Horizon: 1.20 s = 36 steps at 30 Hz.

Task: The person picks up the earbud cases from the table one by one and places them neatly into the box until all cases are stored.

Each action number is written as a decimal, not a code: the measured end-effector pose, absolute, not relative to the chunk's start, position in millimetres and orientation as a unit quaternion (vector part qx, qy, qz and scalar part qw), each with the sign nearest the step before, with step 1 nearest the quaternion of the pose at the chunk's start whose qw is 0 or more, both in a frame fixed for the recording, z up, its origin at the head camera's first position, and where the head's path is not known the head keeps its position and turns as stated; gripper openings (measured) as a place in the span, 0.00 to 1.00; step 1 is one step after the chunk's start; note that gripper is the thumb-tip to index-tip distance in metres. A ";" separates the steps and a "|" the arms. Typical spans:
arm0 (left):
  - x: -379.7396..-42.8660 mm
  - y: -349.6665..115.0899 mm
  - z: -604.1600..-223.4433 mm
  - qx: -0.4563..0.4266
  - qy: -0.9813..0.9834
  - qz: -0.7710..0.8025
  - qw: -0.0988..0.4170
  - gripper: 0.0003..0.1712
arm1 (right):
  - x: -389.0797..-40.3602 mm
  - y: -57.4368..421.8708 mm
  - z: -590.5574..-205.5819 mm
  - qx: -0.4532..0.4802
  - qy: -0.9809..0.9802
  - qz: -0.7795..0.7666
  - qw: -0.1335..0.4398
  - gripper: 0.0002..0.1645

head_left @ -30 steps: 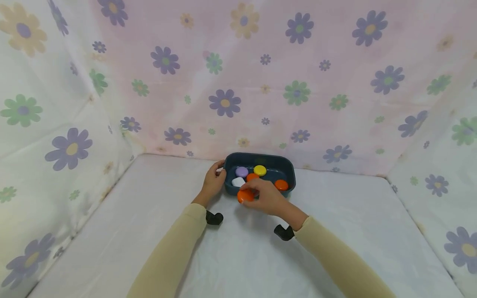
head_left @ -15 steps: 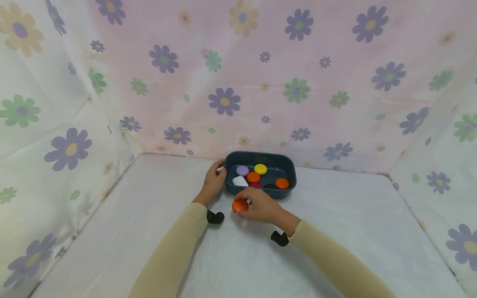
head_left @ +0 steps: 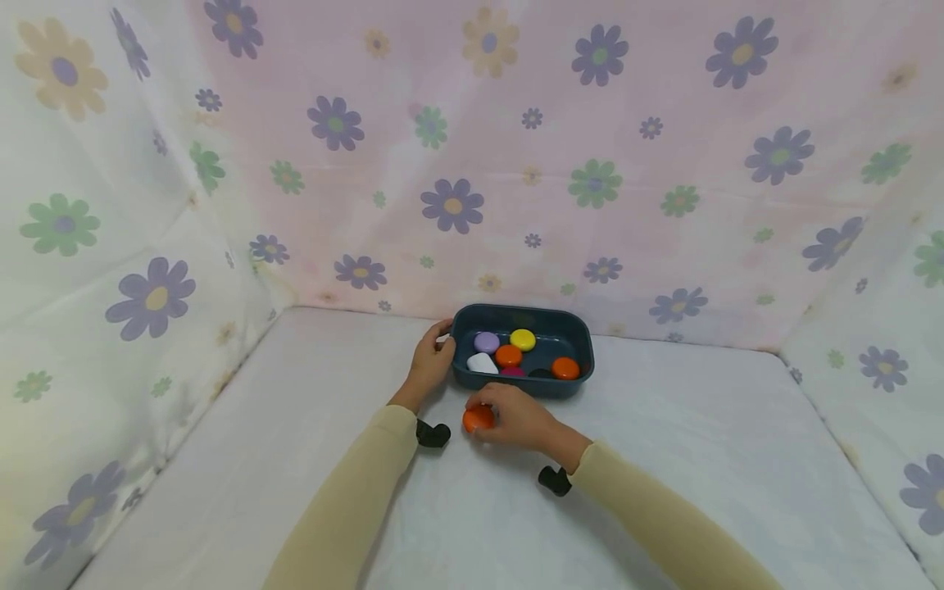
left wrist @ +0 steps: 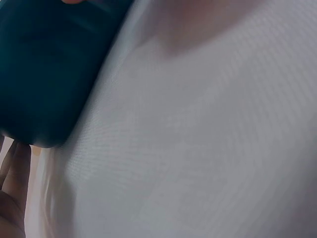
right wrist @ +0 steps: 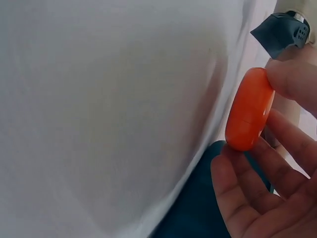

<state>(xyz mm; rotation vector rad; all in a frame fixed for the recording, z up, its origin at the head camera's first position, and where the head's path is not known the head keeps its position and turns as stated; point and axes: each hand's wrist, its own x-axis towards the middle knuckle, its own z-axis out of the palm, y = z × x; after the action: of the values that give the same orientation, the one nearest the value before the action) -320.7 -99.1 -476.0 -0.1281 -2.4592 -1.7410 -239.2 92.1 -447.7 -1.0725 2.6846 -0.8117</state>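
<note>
My right hand (head_left: 516, 418) pinches a glossy, thick orange disc (head_left: 478, 419) between thumb and fingertips, over the white cloth in front of a dark teal box (head_left: 549, 386). Close up in the right wrist view, the orange disc (right wrist: 250, 109) is turned edge-on and has rounded sides. My left hand (head_left: 430, 365) rests against the box's left end, fingers at its far corner. Inside the box lie a purple disc (head_left: 487, 342), a yellow disc (head_left: 523, 340), two orange discs (head_left: 509, 356), a white rounded piece (head_left: 483, 364), and, partly hidden by the front wall, a magenta piece (head_left: 512, 372) and a black piece (head_left: 541, 374).
White cloth (head_left: 678, 459) covers the surface, and flowered fabric (head_left: 627, 205) rises behind the box and on both sides. A dark camera mount (head_left: 433, 435) sticks out at the left wrist, another mount (head_left: 555, 481) at the right.
My right hand has drawn the orange disc from over the box's front edge toward me, uncovering the magenta and black pieces. The left hand has stayed at the box's end.
</note>
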 end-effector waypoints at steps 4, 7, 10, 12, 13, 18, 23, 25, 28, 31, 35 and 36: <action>-319.4 -98.8 -474.6 -0.043 -0.813 -0.576 0.066 0.25 | -239.0 90.0 -449.4 -0.359 0.894 -0.258 0.070 0.18; -319.0 -98.5 -474.0 -0.045 -0.811 -0.580 0.066 0.25 | -239.2 88.9 -450.7 -0.361 0.896 -0.249 0.071 0.18; -318.6 -98.0 -474.0 -0.046 -0.810 -0.581 0.061 0.25 | -239.4 88.8 -452.4 -0.360 0.898 -0.244 0.071 0.18; -318.3 -98.1 -474.2 -0.045 -0.812 -0.579 0.058 0.26 | -239.7 89.0 -453.5 -0.360 0.898 -0.241 0.070 0.18; -318.3 -98.0 -474.2 -0.045 -0.812 -0.579 0.057 0.26 | -239.8 89.1 -453.7 -0.360 0.899 -0.240 0.070 0.18; -317.6 -98.2 -473.6 -0.043 -0.813 -0.578 0.060 0.25 | -240.8 89.3 -454.8 -0.359 0.901 -0.233 0.067 0.18; -317.4 -98.4 -473.0 -0.036 -0.813 -0.578 0.059 0.24 | -241.3 88.8 -454.2 -0.360 0.902 -0.228 0.068 0.19; -318.1 -98.4 -473.9 -0.036 -0.812 -0.579 0.058 0.24 | -241.1 89.0 -453.6 -0.360 0.902 -0.227 0.069 0.19; -319.4 -98.3 -475.4 -0.039 -0.813 -0.578 0.060 0.25 | -240.9 89.5 -451.6 -0.360 0.901 -0.231 0.069 0.20; -320.2 -98.5 -476.2 -0.042 -0.813 -0.578 0.064 0.25 | -240.3 90.0 -447.7 -0.360 0.897 -0.246 0.069 0.21; -319.6 -98.7 -476.0 -0.045 -0.812 -0.578 0.070 0.25 | -239.5 90.7 -441.1 -0.356 0.892 -0.270 0.071 0.23; -319.2 -98.8 -476.0 -0.046 -0.811 -0.580 0.069 0.25 | -239.5 91.1 -439.4 -0.354 0.891 -0.275 0.071 0.23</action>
<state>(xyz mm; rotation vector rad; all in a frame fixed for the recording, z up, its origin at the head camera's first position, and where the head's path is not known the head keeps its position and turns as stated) -319.2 -98.8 -476.0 -0.1378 -2.4402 -1.7448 -239.5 91.1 -439.4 -1.0660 2.6791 -0.8275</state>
